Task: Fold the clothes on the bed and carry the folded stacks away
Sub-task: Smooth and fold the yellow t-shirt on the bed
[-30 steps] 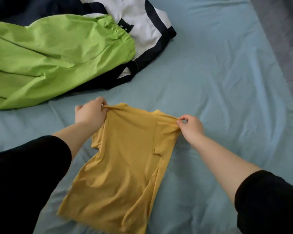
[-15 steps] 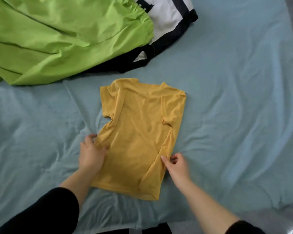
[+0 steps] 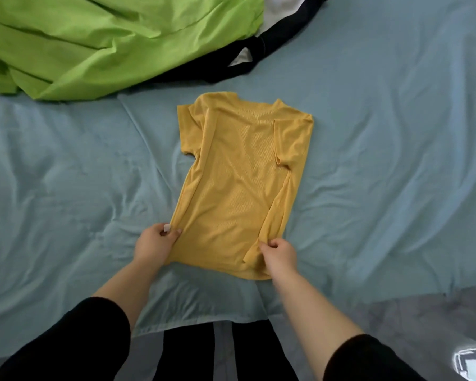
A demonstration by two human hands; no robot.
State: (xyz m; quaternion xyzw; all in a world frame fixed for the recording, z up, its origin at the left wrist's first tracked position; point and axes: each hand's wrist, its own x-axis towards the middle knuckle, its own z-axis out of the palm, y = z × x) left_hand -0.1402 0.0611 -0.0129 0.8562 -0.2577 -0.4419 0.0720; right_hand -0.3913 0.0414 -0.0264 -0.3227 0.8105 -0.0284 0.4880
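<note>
head view: left hand (image 3: 154, 244) and right hand (image 3: 280, 255) had dropped to the hem of the yellow shirt (image 3: 242, 182), fingers (image 3: 176, 232) pinching it, probably for the next fold.

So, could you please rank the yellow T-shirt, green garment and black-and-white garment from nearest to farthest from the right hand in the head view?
1. yellow T-shirt, held by the right hand.
2. black-and-white garment, far ahead.
3. green garment, far left.
</note>
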